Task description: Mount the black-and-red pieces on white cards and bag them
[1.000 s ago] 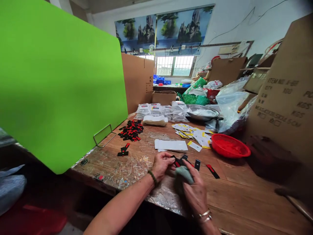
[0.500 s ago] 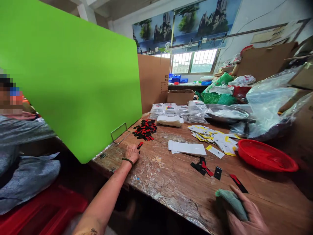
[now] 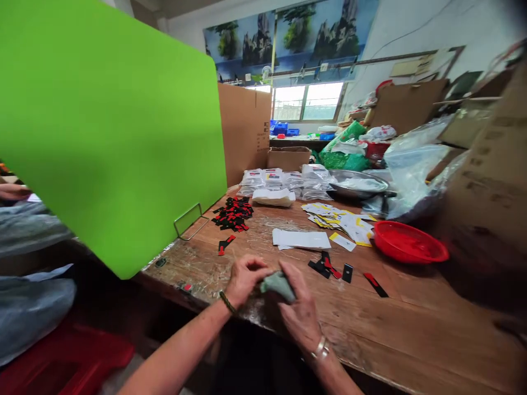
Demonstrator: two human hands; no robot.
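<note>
Scuffed, film-patched wooden tabletop (image 3: 403,329) runs below a barred window (image 3: 323,102), with a bright green board (image 3: 123,137) standing along its left side. Near the front edge, the right hand (image 3: 300,307) is curled around a wadded grey-green cloth (image 3: 280,286), thumb below and fingers over the top. Opposite it, the left hand (image 3: 245,281) is partly closed, thumb and forefinger brought together at the cloth's left end; whether anything is pinched between them cannot be made out. Both forearms reach in from the bottom of the view and angle toward each other, wrists low over the table edge. Beyond the left hand lie two black-and-red strips (image 3: 225,244), with a heaped pile of similar strips (image 3: 233,214) farther back. Right of the hands is a small cluster of black and red pieces (image 3: 325,265), well short of the red plastic basin (image 3: 409,244).
</note>
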